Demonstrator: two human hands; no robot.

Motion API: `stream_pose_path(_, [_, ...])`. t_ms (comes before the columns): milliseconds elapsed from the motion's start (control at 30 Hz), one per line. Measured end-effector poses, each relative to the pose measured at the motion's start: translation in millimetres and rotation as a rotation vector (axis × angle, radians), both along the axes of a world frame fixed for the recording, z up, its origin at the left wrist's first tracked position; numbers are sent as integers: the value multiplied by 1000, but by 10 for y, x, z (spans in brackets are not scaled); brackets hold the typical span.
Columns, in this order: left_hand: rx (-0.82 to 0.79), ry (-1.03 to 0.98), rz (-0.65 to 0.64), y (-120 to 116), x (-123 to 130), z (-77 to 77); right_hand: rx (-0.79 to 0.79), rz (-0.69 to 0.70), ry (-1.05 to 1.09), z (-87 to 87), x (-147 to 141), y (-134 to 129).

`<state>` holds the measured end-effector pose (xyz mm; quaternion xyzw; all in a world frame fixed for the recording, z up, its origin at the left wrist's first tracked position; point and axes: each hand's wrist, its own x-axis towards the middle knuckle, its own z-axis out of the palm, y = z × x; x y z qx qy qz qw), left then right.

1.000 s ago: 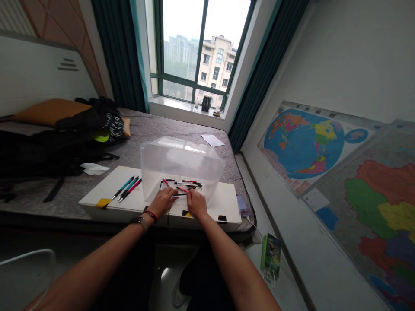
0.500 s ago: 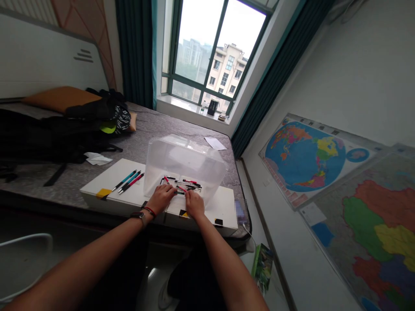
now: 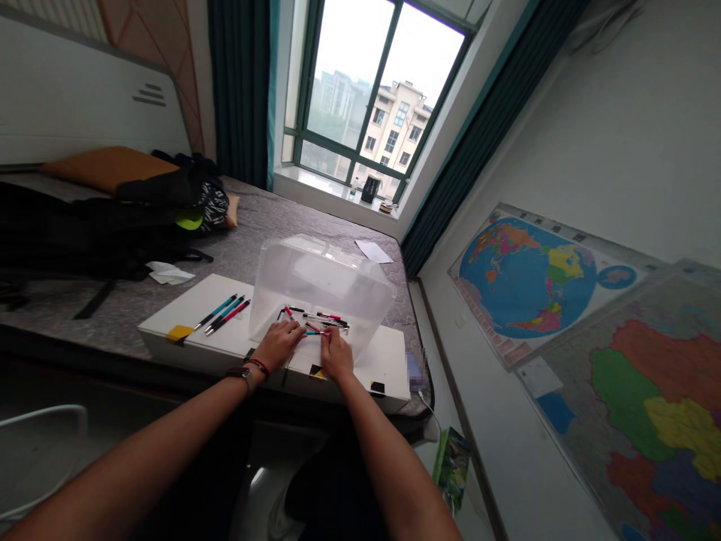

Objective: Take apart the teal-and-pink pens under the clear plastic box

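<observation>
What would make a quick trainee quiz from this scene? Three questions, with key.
1. True or false: the left hand has a wristwatch on its wrist.
2. How many pens lie on the white board, to the left of the clear plastic box?
3. Which is nearer the yellow patch, the left hand or the right hand?

Key: 1 true; 2 three; 3 the left hand.
</observation>
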<state>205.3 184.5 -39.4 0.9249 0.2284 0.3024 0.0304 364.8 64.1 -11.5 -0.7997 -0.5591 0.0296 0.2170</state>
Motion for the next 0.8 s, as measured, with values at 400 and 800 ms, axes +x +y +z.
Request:
stream_pose_path(400, [5,4,-53,-44,1,89,2,-16,-10,-36,13,19])
stream_pose_path(800, [9,17,-9,-51,5,57,75,-6,71,-63,20,21])
